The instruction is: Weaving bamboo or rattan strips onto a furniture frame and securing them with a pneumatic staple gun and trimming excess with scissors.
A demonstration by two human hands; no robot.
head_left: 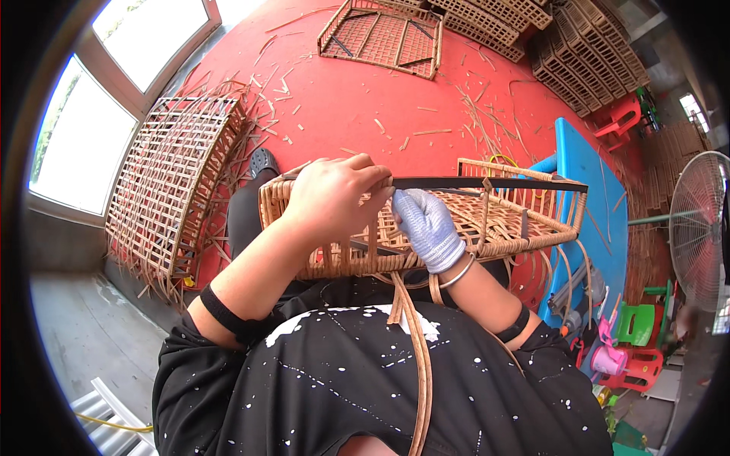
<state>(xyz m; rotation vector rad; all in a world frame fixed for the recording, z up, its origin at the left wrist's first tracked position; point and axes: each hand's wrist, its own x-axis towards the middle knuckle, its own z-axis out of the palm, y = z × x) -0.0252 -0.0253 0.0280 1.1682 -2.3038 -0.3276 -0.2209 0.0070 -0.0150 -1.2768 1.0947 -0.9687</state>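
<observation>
A wicker basket (365, 262) with an open lattice weave lies across my lap, a flat black bar (487, 183) running along its upper edge. At that bar my bare left hand (334, 196) is closed, thumb and fingertips pinched together; what is between them is too small to make out. Just to its right, my right hand (428, 228) wears a pale grey glove and grips the basket's edge, thumb up against the bar. The fingers behind the edge are hidden. Long loose wicker strips (418, 357) hang from the basket down over my black clothing.
At left stands another woven lattice panel (171, 182) with frayed ends. A tray-like frame (380, 38) lies ahead on the red floor (350, 99) among cane scraps. Stacked wicker baskets (585, 57) rise at far right. A blue table (585, 205), a tool (574, 289) and a fan (699, 228) are right.
</observation>
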